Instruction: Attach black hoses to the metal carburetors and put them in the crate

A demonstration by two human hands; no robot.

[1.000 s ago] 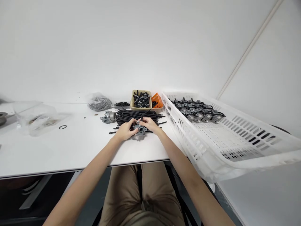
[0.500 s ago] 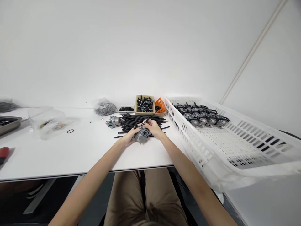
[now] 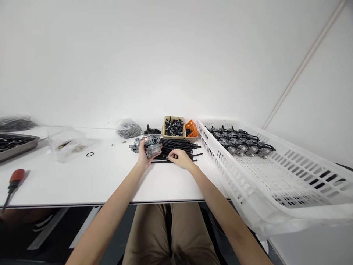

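My left hand [image 3: 143, 156] holds a grey metal carburetor body [image 3: 153, 145] lifted off the white table [image 3: 110, 180]. My right hand [image 3: 180, 159] rests on the near edge of a pile of thin black tubes [image 3: 179, 147], its fingertips pinching at one tube. A second grey carburetor body [image 3: 135, 144] lies on the table just left of the held one.
A tan bin of black clips [image 3: 173, 127] and a small orange basket [image 3: 191, 128] stand behind the tubes. A large white crate [image 3: 275, 173] with several assembled carburetors is on the right. A plastic bag [image 3: 66, 145], a black ring [image 3: 89, 154], a metal tray [image 3: 16, 145] and a red-handled screwdriver [image 3: 13, 182] lie left.
My left hand has lifted the carburetor up and to the left. My right hand let go of it and dropped onto the black tubes. The view shifted left, showing the screwdriver.
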